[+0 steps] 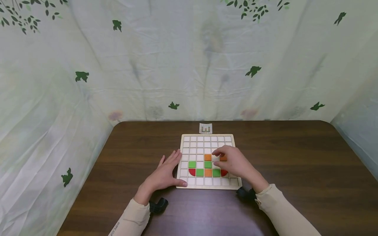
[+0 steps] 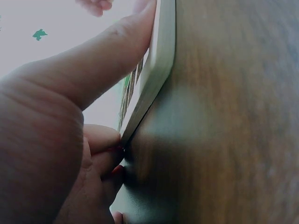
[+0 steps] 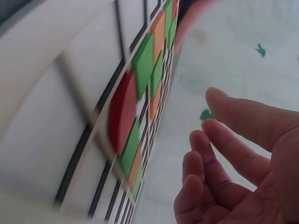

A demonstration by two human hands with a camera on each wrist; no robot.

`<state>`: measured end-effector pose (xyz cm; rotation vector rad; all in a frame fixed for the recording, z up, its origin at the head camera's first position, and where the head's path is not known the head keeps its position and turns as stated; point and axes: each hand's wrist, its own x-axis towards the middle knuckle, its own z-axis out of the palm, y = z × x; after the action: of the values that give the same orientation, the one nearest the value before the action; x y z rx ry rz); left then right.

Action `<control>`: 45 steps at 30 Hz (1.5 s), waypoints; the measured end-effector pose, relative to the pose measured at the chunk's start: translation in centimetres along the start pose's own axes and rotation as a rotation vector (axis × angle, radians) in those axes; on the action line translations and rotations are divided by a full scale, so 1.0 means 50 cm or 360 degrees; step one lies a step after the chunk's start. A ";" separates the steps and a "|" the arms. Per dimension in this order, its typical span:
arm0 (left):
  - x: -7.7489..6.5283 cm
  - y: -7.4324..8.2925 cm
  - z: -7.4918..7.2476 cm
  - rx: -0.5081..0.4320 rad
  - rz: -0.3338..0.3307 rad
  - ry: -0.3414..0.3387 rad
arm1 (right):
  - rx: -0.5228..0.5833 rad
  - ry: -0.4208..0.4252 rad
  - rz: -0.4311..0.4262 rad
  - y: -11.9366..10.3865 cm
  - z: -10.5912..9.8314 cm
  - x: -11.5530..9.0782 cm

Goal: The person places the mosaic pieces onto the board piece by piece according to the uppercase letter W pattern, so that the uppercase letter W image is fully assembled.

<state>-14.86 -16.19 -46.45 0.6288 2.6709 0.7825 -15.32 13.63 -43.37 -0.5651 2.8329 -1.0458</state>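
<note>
A pale board [image 1: 208,187] with a grid of white squares lies on the table, several coloured tiles set in its cells. Among them are a green tile [image 1: 192,164], an orange tile [image 1: 208,157] and a red tile with a rounded corner [image 1: 192,172]. My left hand [image 1: 163,173] rests at the board's left side, fingers extended along the edge and thumb on the near left corner. Above the board's right part hovers my right hand [image 1: 233,160], hiding some cells. In the right wrist view its thumb and fingers [image 3: 233,144] are apart, with nothing between them.
Just beyond the board's far edge lies a small card [image 1: 205,128] with a printed grid pattern. The brown table [image 1: 141,144] extends to both sides. A pale curtain [image 1: 183,65] with leaf prints hangs behind it.
</note>
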 end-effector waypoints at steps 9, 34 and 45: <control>0.004 0.000 0.000 0.0001 -0.0016 -0.0008 | 0.0007 0.0078 0.0031 0.058 -0.046 -0.054; 0.003 -0.006 0.003 0.0019 -0.0006 0.0000 | -0.0007 -0.0072 0.0216 0.162 -0.112 -0.162; 0.002 -0.006 0.005 0.0035 -0.0027 -0.0001 | 0.0008 -0.0253 0.0192 0.173 -0.121 -0.171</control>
<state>-14.96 -16.23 -46.85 0.6105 2.6841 0.7495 -11.25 26.50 -44.82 -0.4484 2.6878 -0.9428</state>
